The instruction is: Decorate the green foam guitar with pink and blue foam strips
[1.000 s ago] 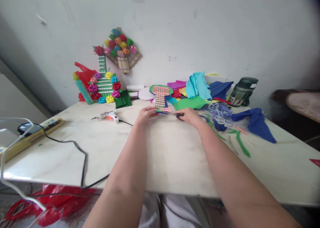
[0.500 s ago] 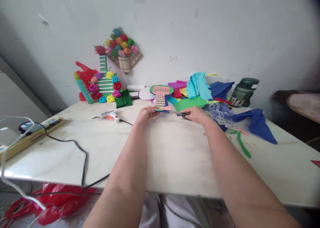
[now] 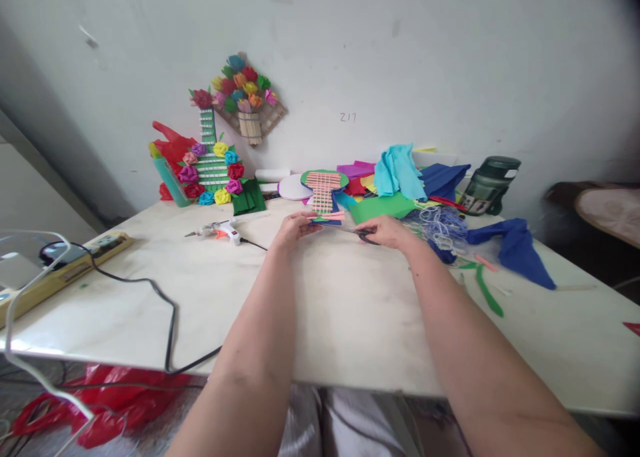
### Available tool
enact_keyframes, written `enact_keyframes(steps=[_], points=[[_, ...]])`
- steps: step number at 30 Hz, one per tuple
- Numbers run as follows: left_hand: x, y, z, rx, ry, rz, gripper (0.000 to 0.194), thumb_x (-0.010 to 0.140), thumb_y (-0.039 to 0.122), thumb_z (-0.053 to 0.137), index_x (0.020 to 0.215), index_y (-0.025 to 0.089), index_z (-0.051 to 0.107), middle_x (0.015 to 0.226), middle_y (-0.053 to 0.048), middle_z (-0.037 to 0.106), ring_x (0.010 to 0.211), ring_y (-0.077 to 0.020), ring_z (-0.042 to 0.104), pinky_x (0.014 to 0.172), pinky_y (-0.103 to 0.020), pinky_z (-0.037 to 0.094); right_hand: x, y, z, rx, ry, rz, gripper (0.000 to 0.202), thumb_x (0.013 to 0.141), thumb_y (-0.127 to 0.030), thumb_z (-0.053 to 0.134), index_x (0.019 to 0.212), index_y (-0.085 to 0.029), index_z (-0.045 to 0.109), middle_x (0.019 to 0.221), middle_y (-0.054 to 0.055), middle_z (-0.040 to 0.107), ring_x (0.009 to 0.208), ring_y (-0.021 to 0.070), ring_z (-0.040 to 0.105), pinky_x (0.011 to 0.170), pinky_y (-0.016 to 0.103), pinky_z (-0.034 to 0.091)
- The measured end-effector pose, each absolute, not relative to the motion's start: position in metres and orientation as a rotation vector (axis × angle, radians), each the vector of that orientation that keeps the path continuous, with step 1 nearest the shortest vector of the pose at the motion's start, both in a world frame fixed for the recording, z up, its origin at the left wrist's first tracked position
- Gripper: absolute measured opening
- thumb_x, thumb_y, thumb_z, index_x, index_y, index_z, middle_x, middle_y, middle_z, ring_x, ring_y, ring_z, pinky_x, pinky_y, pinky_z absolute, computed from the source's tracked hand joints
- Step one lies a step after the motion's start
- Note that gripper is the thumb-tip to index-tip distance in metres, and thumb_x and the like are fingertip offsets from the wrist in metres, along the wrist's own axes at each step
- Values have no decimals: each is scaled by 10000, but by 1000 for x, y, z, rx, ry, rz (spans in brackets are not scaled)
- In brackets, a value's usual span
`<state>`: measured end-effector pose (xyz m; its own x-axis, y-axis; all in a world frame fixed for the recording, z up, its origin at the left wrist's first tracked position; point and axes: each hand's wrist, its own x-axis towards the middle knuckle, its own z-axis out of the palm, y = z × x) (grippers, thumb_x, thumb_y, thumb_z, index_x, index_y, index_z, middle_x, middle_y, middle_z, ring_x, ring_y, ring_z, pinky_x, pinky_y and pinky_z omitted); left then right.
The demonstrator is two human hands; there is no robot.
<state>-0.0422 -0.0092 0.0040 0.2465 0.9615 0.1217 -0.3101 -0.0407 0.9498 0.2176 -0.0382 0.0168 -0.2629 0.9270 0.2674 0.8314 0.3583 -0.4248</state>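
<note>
My left hand (image 3: 298, 227) is closed on the near end of a paper craft (image 3: 323, 189), shaped somewhat like a guitar. Its green and blue backing carries a lattice of pink strips, and loose-looking pink strip ends stick out to the right of my fingers. Dark-handled scissors (image 3: 369, 237) are in my right hand (image 3: 389, 232), fingers wrapped round the handles. Their blades point left, along the blue near edge of the craft. Whether the blades touch the paper I cannot tell.
A hot glue gun (image 3: 227, 232) lies left, its black cord trailing over the table. Behind stand a flower-trimmed craft (image 3: 211, 163) and a glue-stick pack (image 3: 169, 179). To the right are blue yarn (image 3: 440, 225), coloured paper (image 3: 383, 208), blue cloth-like crepe (image 3: 520, 250) and a bottle (image 3: 490, 187).
The scissors have turned slightly, and their blades now show more clearly along the craft's near edge. My left hand stays in nearly the same place.
</note>
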Motion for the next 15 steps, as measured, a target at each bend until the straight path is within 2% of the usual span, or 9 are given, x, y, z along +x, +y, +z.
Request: enact_keyframes(steps=[5, 15], points=[[-42, -8, 3, 1184, 691, 1194, 298, 629, 248, 616, 878, 88, 651, 929, -127, 684, 748, -221, 673, 859, -415, 487, 217, -36, 13, -1500, -2143, 293, 323, 657, -235, 645, 970, -246, 728, 803, 3, 729, 693, 160, 644, 612, 211, 486], [-40, -12, 5, 1161, 741, 1197, 259, 623, 172, 651, 866, 84, 634, 814, -94, 686, 699, -204, 675, 841, -398, 493, 221, -35, 14, -1451, -2125, 495, 352, 649, -217, 645, 991, -173, 718, 697, -1, 710, 569, 105, 588, 525, 168, 439]])
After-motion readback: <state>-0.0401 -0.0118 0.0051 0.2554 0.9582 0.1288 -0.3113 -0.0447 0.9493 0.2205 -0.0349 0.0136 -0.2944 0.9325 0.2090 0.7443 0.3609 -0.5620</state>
